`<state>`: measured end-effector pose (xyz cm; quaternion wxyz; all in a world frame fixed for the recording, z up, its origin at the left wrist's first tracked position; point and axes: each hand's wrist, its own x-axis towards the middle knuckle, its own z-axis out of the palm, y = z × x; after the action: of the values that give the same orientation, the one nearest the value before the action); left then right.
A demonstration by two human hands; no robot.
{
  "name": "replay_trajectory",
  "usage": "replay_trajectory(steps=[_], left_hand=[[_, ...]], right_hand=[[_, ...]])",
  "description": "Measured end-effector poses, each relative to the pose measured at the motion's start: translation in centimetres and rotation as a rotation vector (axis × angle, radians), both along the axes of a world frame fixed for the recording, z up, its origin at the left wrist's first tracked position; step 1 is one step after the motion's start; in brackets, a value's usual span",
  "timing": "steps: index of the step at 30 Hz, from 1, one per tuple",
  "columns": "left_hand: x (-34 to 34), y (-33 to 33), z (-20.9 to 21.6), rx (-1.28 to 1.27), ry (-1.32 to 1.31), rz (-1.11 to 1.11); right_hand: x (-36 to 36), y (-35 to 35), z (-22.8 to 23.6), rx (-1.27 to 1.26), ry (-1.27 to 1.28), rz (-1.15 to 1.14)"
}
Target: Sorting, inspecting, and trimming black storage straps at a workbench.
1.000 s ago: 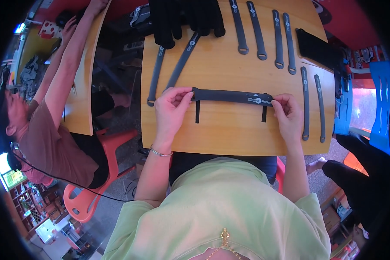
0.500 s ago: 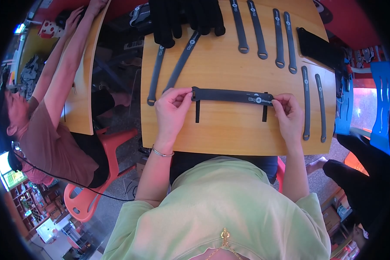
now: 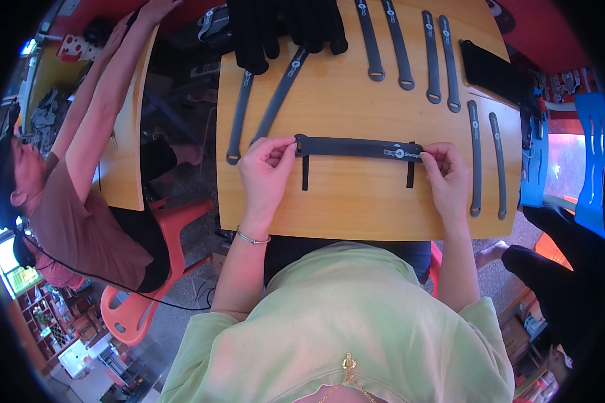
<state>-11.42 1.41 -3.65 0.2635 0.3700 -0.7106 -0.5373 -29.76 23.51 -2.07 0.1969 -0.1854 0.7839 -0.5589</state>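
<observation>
With the dark grey strap as the centre of the dial, it stretches nearly straight from nine o'clock to three above the near part of the wooden table; whether it touches the wood I cannot tell. At nine o'clock the left hand has thumb and forefinger pinched together on the strap's slotted end, its other fingers curled in toward the palm. A silvery bracelet circles that wrist. At three o'clock the right hand clamps the opposite end, near the pale print, between thumb and fingertips, the remaining fingers bent. Neither hand is spread wide

One black strip lies on the table at eight o'clock, just beside the left hand, and another dark strip at four, near the right. Two more grey straps slant at about ten, their far ends under a black cloth bundle at eleven. Four others lie between twelve and one, a further pair at three beyond the right hand, and a black pouch at two
</observation>
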Motion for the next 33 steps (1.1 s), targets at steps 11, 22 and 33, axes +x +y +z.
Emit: replay_trajectory(steps=[11, 22, 33], left_hand=[[-0.07, 0.03, -0.32, -0.044, -0.014, 0.015], [-0.12, 0.07, -0.34, -0.064, -0.014, 0.012], [-0.13, 0.23, -0.13, -0.065, -0.007, 0.010]], right_hand=[[0.18, -0.08, -0.21, 0.009, 0.031, 0.013], [0.30, -0.33, -0.14, 0.086, 0.127, -0.007], [0.40, -0.43, 0.00, 0.102, 0.158, -0.004]])
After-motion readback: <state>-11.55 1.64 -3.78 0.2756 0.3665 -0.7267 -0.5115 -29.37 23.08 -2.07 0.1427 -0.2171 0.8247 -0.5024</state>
